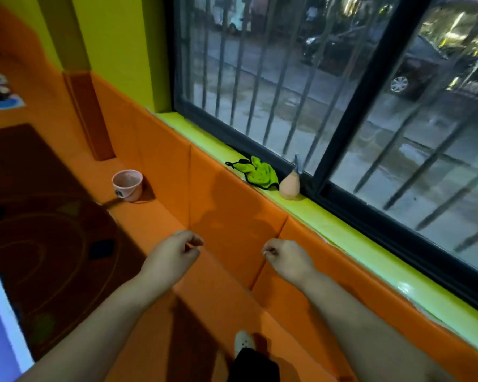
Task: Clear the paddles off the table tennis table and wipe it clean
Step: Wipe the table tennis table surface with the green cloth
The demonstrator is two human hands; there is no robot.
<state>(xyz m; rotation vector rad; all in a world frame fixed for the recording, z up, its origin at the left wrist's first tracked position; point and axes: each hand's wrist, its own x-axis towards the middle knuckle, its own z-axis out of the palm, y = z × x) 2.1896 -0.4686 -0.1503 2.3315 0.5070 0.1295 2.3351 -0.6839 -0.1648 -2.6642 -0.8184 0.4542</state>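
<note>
On sill [342,234], one cloth [260,173], one bottle [289,186]

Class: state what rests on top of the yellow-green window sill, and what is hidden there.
A green cloth and a peach bottle sit side by side on the window sill. The sill surface beneath them is covered.

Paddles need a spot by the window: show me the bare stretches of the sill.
The sill is bare from the spray bottle rightward to the picture's edge, and from the green cloth back to its left corner. Cloth and bottle crowd the middle, side by side.
</note>
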